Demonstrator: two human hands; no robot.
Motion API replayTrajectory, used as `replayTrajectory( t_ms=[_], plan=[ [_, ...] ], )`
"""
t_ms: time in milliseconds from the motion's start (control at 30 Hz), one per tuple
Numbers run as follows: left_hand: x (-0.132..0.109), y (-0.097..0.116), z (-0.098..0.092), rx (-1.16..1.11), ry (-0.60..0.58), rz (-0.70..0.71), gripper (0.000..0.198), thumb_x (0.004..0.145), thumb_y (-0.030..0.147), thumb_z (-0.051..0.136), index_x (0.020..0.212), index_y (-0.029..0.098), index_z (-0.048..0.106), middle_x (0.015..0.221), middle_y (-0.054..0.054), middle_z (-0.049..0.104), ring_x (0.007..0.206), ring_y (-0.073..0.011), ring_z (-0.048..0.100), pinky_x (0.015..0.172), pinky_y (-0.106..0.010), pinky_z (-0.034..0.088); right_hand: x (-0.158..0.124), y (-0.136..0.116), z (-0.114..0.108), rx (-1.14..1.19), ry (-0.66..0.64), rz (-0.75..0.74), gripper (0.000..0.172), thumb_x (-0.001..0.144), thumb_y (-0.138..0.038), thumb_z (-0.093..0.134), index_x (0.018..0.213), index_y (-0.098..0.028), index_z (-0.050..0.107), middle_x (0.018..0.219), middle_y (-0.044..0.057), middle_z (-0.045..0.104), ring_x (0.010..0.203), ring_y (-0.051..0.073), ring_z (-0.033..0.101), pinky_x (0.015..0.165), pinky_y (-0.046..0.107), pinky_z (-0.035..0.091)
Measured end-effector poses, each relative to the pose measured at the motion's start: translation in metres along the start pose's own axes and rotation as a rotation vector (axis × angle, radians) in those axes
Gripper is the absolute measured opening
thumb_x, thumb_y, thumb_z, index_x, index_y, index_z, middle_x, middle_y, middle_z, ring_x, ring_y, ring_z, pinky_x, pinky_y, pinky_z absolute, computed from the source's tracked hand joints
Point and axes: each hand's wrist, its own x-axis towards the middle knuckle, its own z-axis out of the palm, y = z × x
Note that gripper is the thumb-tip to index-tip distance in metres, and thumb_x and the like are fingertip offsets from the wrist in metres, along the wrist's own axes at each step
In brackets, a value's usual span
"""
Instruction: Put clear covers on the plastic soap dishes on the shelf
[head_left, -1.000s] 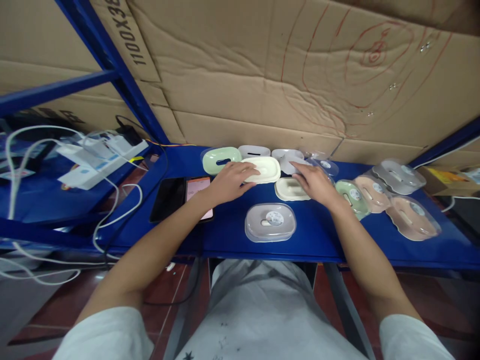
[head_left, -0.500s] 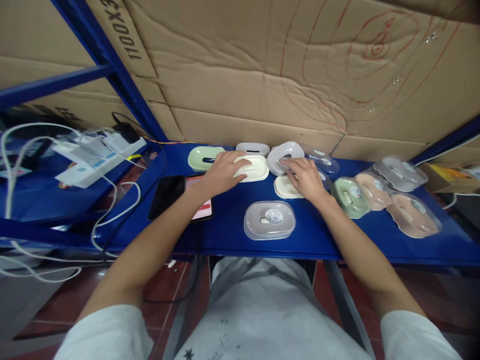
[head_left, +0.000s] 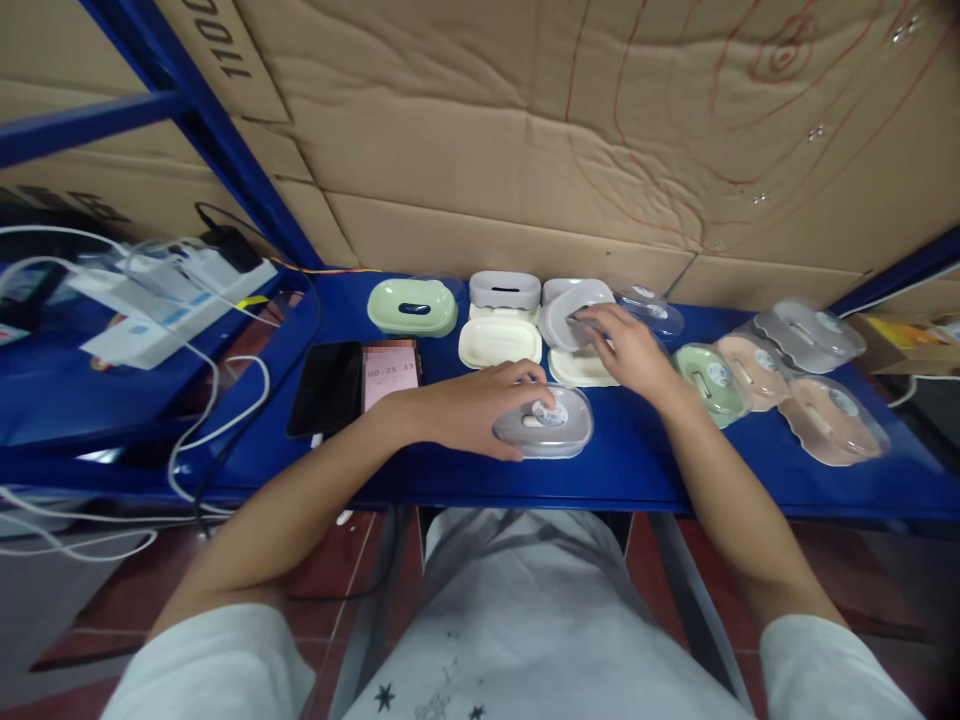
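My left hand (head_left: 484, 408) reaches over the near side of a grey soap box (head_left: 574, 425) with a clear lid and a round label, thumb and fingers around its left end. My right hand (head_left: 626, 345) grips a grey oval soap-box part (head_left: 568, 318) by the slot in its middle. That part sits tilted over a cream oval tray (head_left: 577, 370) and another grey piece behind. Left of it lies a second cream tray (head_left: 499, 343), in front of an upright grey slotted part (head_left: 505, 290). A green slotted part (head_left: 411, 307) rests farther left.
Lidded soap boxes, one green (head_left: 711, 385), others peach (head_left: 836, 420) and grey (head_left: 810, 335), stand at right. Clear lids (head_left: 652, 312) lie behind my right hand. A dark phone (head_left: 325, 388) and one with a lit screen (head_left: 390, 375) are at left, near a power strip (head_left: 150, 325).
My left hand has left the cream tray and come nearer to me, onto the lidded grey soap box. My right hand stays at the grey oval part. The view has shifted slightly.
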Motion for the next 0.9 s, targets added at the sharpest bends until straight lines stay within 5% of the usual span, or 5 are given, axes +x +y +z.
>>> replayTrajectory(
  t_ms=[167,433,633,733,900],
  plan=[
    [0.004,-0.018,-0.012,-0.063,0.149,0.055,0.043,0.096,0.037,0.075,0.135,0.028,0.061,0.145,-0.009,0.062,0.137,-0.0291,0.059,0.120,-0.044,0.046,-0.008,-0.007,-0.027,0.064,-0.129,0.011,0.030,0.109,-0.035,0.047,0.115,-0.023,0.074,0.113,0.008,0.080,0.096,0.025,0.073,0.090,0.038,0.055],
    [0.005,-0.060,-0.025,0.272,0.575,-0.125,0.045,0.096,0.037,0.069,0.136,0.020,0.059,0.153,-0.016,0.054,0.148,-0.0313,0.051,0.126,-0.051,0.039,-0.016,-0.053,-0.018,0.080,-0.177,-0.160,0.039,0.102,-0.059,0.064,0.113,-0.022,0.070,0.113,0.011,0.075,0.105,0.028,0.069,0.096,0.040,0.052],
    [0.002,-0.094,-0.021,0.399,0.436,-0.236,0.046,0.106,0.043,0.057,0.146,0.020,0.056,0.164,-0.018,0.051,0.157,-0.0367,0.041,0.130,-0.063,0.026,-0.031,-0.082,0.006,0.045,-0.483,-0.341,0.049,0.095,-0.042,0.081,0.138,-0.024,0.067,0.139,0.013,0.071,0.127,0.032,0.068,0.111,0.053,0.046],
    [0.002,-0.091,-0.019,0.445,0.424,-0.253,0.044,0.110,0.043,0.046,0.147,0.023,0.057,0.167,-0.016,0.048,0.156,-0.0371,0.042,0.129,-0.066,0.023,-0.031,-0.082,0.013,0.046,-0.428,-0.366,0.034,0.105,-0.032,0.067,0.137,-0.022,0.070,0.138,0.013,0.074,0.128,0.030,0.069,0.111,0.052,0.047],
    [0.004,-0.052,-0.025,0.300,0.565,-0.078,0.036,0.111,0.045,0.045,0.119,0.020,0.069,0.123,-0.011,0.074,0.116,-0.0256,0.068,0.102,-0.040,0.051,-0.024,-0.076,0.011,0.025,-0.352,-0.334,0.036,0.112,-0.036,0.051,0.136,-0.018,0.071,0.132,0.014,0.077,0.120,0.029,0.073,0.105,0.047,0.053]
  ],
)
